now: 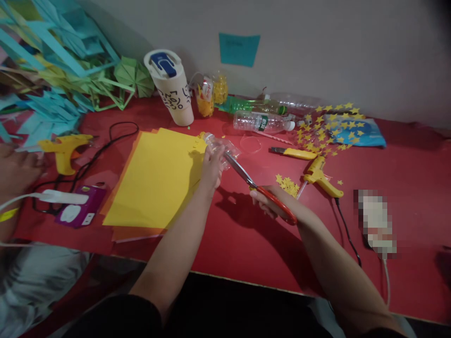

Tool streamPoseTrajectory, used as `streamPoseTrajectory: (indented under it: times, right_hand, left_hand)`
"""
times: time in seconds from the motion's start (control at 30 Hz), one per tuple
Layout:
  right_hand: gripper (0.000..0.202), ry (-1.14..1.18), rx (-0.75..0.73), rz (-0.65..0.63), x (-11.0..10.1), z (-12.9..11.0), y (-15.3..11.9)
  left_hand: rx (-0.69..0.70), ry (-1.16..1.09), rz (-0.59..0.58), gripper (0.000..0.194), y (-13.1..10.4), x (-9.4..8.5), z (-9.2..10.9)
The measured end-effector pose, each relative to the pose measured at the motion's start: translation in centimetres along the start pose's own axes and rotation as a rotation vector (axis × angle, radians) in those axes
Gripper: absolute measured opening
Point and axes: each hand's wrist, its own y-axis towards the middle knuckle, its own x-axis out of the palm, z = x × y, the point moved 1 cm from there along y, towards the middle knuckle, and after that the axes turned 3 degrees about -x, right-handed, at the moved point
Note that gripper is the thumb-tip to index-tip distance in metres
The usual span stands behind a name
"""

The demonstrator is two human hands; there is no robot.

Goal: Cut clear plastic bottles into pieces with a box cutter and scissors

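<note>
My left hand (212,165) grips a clear cut plastic bottle piece (231,148) by its side, just past the right edge of the yellow paper. The piece's neck points up and to the left. In my right hand (294,201) is a pair of scissors (241,170) with red handles. Their blades reach up-left to the plastic beside my left fingers and look nearly closed; whether they are biting into it I cannot tell. A small pile of yellow paper stars (288,186) lies just beyond my right hand.
Yellow paper sheets (151,183) lie to the left. A tumbler (172,94) and plastic bottles (262,122) stand or lie behind. On the right are a cutter knife (294,153), a glue gun (321,177) and a star cluster (331,126). Another person's hand (17,171) is near a second glue gun (65,150).
</note>
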Motion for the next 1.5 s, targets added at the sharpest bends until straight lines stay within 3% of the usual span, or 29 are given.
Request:
streamPoseTrajectory:
  times: [0.13, 0.33, 0.8, 1.03, 1.3, 1.5]
  right_hand:
    - [0.052, 0.006, 0.015, 0.0, 0.0, 0.1, 0.0]
    - [0.052, 0.025, -0.003, 0.004, 0.0, 0.3, 0.1]
    - [0.053, 0.043, 0.004, 0.035, 0.8, 0.8, 0.6]
    - [0.054, -0.004, 0.054, 0.057, 1.1, 0.6, 0.7]
    - [0.055, 0.056, -0.017, 0.033, 0.7, 0.3, 0.2]
    - [0.051, 0.073, 0.033, 0.07, 0.7, 0.3, 0.2]
  left_hand:
    - [0.004, 0.007, -0.045, 0.026, 0.0, -0.1, -0.1]
    - [0.013, 0.006, -0.073, 0.022, -0.1, 0.0, -0.2]
    - [0.016, -0.033, -0.011, 0.013, -0.3, 0.3, 0.2]
    - [0.022, 0.038, -0.015, 0.027, -0.1, 0.0, 0.3]
    - [0.215, 0.164, -0.095, 0.026, 0.6, -0.7, -0.6]
    - [0.221, 0.182, -0.103, 0.02, 0.8, -0.9, -0.9]
